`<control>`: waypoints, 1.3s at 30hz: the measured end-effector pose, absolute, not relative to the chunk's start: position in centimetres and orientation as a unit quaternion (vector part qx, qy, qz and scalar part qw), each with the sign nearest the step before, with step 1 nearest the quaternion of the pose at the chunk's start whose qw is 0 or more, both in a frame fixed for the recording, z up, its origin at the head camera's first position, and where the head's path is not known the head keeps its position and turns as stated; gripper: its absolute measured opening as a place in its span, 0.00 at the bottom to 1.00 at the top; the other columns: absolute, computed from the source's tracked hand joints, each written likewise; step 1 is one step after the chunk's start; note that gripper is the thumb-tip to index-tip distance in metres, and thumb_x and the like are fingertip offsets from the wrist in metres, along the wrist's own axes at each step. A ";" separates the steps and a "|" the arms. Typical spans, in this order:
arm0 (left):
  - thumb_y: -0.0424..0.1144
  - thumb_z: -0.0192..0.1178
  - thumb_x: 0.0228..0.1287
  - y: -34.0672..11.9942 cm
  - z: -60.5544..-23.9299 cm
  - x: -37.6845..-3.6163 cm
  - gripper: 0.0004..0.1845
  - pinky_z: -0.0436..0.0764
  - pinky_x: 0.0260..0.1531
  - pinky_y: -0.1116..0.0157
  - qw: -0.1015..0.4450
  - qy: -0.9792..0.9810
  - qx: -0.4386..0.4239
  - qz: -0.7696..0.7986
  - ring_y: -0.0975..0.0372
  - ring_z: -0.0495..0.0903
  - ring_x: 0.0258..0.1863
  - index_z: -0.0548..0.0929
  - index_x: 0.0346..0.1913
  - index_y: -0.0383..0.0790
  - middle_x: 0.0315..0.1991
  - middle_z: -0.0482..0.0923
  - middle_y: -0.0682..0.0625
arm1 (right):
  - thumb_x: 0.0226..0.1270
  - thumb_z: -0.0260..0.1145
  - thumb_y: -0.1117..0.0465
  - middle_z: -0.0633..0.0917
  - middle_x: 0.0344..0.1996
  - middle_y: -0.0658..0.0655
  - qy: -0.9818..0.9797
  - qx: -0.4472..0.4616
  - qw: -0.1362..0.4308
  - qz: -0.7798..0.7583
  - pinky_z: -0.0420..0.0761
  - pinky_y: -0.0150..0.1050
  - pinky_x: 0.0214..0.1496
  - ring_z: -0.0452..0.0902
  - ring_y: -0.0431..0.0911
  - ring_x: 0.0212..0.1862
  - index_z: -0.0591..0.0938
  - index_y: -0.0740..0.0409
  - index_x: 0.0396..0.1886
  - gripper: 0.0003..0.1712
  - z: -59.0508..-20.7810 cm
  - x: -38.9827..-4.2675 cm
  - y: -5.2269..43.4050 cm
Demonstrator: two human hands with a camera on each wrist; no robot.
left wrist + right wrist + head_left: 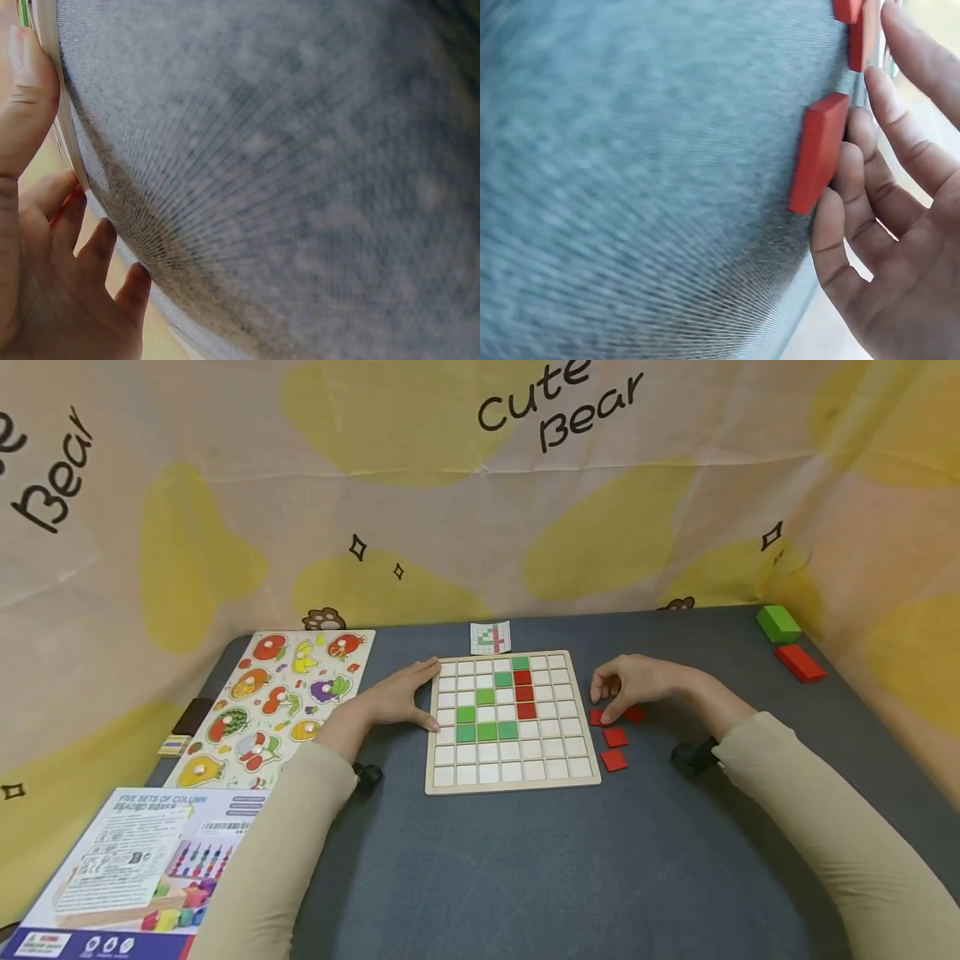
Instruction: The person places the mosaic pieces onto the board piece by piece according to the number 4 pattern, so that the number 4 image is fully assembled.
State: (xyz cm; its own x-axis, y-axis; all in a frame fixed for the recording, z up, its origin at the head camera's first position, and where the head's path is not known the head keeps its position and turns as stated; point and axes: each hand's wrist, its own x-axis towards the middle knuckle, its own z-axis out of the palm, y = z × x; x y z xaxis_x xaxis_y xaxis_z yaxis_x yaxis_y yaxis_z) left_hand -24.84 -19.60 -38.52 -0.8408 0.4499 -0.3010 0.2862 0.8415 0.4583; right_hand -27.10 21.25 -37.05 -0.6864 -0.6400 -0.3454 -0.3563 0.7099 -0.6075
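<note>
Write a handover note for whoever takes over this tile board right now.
Left hand: flat against the grid board left edge, steadying it.
Right hand: fingers curled over the loose red tiles right of the board, touching one; no clear grip.
Done: eight green tiles and three red ones set in the board.
Left: four loose red tiles on the table; pattern card lies behind the board.

Pale wooden grid board [512, 787] showing cream squares, with a green stepped run [486, 714] and a short red column [523, 693] inside it. Loose red square tiles [614, 748] lie on the dark grey-blue tablecloth [525, 877]. Far right, a green block [777, 623] beside a red block [799, 662]. Left, a cream fruit puzzle board [277, 710] in red, orange, yellow, purple. Behind, a peach backdrop [225, 485] with yellow blotches and black lettering. Both sleeves [840, 827] are beige.
</note>
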 end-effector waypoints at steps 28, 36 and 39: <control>0.53 0.74 0.52 -19.7 -38.6 -24.9 0.60 0.46 0.79 0.44 0.205 0.940 0.192 0.196 0.45 0.39 0.82 0.46 0.80 0.42 0.82 0.39 0.47 | 0.62 0.72 0.63 0.87 0.30 0.52 0.876 -0.307 0.193 -0.317 0.79 0.32 0.36 0.79 0.44 0.34 0.87 0.54 0.38 0.05 -35.9 -25.1 15.4; 0.52 0.73 0.53 -19.7 -38.5 -24.9 0.59 0.46 0.79 0.44 0.204 0.939 0.197 0.198 0.45 0.39 0.82 0.46 0.80 0.41 0.82 0.39 0.45 | 0.60 0.71 0.68 0.88 0.28 0.53 0.862 -0.344 0.199 -0.313 0.80 0.34 0.38 0.80 0.41 0.31 0.87 0.57 0.34 0.03 -36.2 -23.9 12.2; 0.53 0.73 0.53 -19.7 -38.5 -25.0 0.59 0.46 0.79 0.45 0.203 0.939 0.197 0.195 0.45 0.39 0.82 0.46 0.80 0.41 0.82 0.39 0.46 | 0.59 0.71 0.69 0.89 0.28 0.52 0.866 -0.343 0.195 -0.307 0.81 0.34 0.38 0.81 0.41 0.30 0.88 0.57 0.32 0.04 -36.5 -23.6 11.7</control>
State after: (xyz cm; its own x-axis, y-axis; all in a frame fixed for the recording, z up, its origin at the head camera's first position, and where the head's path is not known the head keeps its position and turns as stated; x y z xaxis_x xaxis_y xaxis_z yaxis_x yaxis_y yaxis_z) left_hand -24.95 -19.71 -38.54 -0.8401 0.4487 -0.3049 0.2907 0.8469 0.4453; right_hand -23.60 11.70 -36.48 -0.6887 -0.7139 -0.1268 -0.4751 0.5764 -0.6649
